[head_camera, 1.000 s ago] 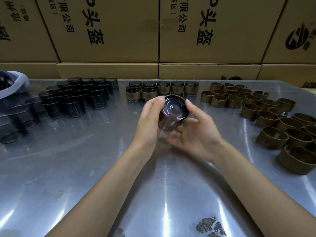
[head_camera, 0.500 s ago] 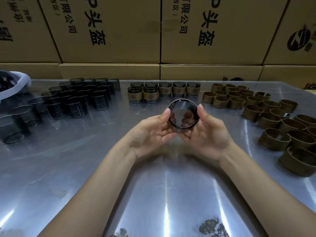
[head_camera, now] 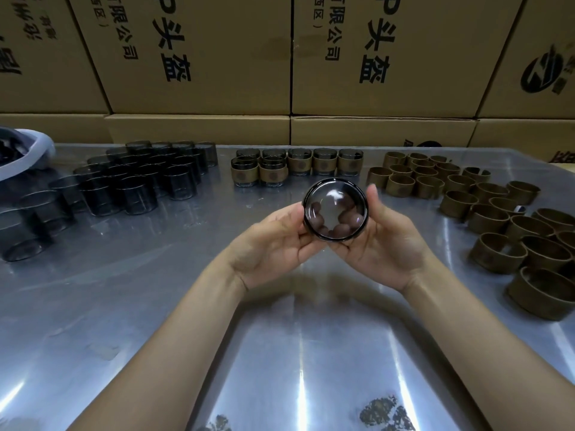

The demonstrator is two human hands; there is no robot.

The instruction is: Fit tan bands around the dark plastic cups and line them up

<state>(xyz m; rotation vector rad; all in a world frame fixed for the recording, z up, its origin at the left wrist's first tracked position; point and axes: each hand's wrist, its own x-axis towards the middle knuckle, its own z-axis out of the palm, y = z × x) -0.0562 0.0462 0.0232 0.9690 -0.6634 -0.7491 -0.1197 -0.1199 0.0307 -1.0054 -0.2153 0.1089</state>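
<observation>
Both hands hold one dark plastic cup (head_camera: 335, 209) above the middle of the metal table (head_camera: 155, 306), its mouth turned toward me. My left hand (head_camera: 270, 247) grips its left side and my right hand (head_camera: 385, 244) grips its right side; fingertips show through the cup's bottom. Whether a tan band sits on this cup is hidden. Several banded cups (head_camera: 298, 168) stand in rows at the back centre. Bare dark cups (head_camera: 133, 181) crowd the back left. Loose tan bands (head_camera: 485, 213) lie on the right.
Stacked cardboard boxes (head_camera: 199, 57) form a wall behind the table. A white-rimmed container (head_camera: 28, 154) sits at the far left edge. Bare steel spans the table's near half, with a dark stain (head_camera: 385, 412) close to the front.
The cup has turned from its glossy base facing me to its open mouth facing me. Both hands shifted to cradle it from the sides and lifted it slightly.
</observation>
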